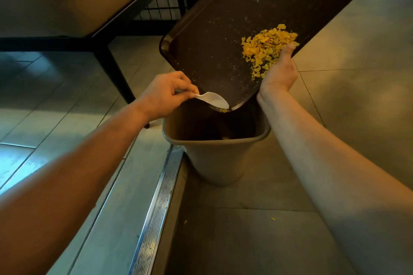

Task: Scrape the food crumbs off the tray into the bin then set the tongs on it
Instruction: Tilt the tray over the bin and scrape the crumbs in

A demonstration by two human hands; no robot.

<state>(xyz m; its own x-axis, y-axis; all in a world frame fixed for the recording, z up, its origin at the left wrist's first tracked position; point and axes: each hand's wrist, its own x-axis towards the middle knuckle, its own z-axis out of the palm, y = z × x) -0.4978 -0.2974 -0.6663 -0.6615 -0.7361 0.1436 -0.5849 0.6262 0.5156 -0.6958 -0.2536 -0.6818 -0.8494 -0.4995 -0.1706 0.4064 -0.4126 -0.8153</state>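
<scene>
A dark brown tray [223, 35] is tilted steeply, its lower corner hanging over the open grey bin [214, 156]. A pile of yellow food crumbs [266, 48] clings to the tray near its right edge, and a few crumbs lie at the lowest corner. My right hand [279, 71] grips the tray's right edge, thumb on top beside the crumbs. My left hand [165, 94] pinches the handle of a white plastic spoon [214, 99], whose bowl rests against the tray's lower edge above the bin. No tongs are in view.
A black-framed table [105, 35] with a tan top stands at the upper left, one leg reaching the tiled floor near the bin. A metal drain grate [156, 212] runs along the floor left of the bin. A black wire rack [161, 4] stands behind.
</scene>
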